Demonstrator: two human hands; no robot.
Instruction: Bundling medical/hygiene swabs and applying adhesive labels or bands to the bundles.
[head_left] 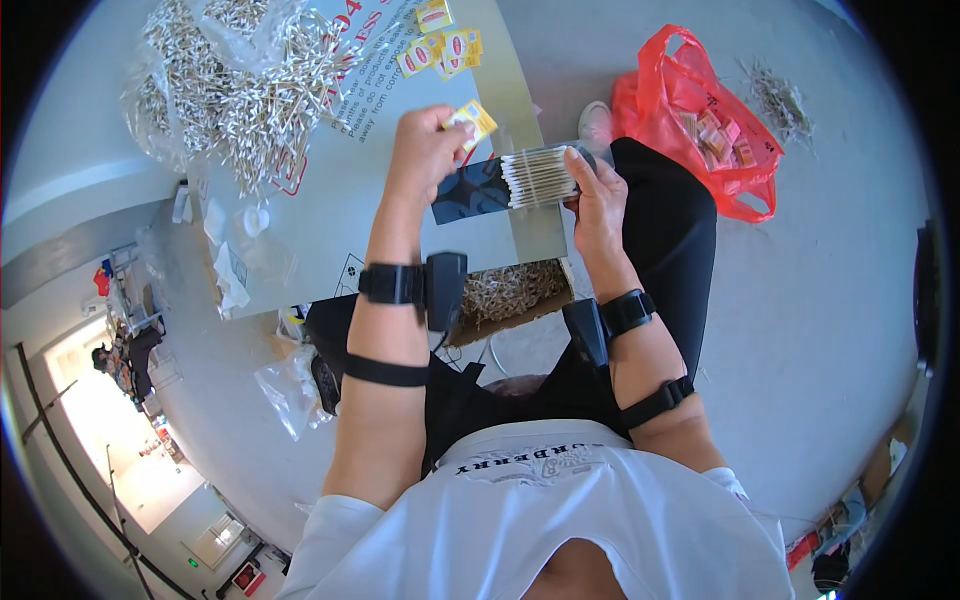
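Observation:
My right hand (597, 195) grips a tight bundle of cotton swabs (538, 177), held sideways over a dark card (468, 192) above the cardboard sheet (400, 190). My left hand (428, 148) is raised just left of the bundle and pinches a small yellow and red paper label (474, 120). Both wrists carry black straps with small black devices.
A big heap of loose cotton swabs (235, 85) in clear plastic lies at the far left of the cardboard. More yellow labels (440, 48) sit at its far edge. A red plastic bag (705, 120) with small packs lies on the floor to the right. An open box of swabs (515, 290) is under the sheet.

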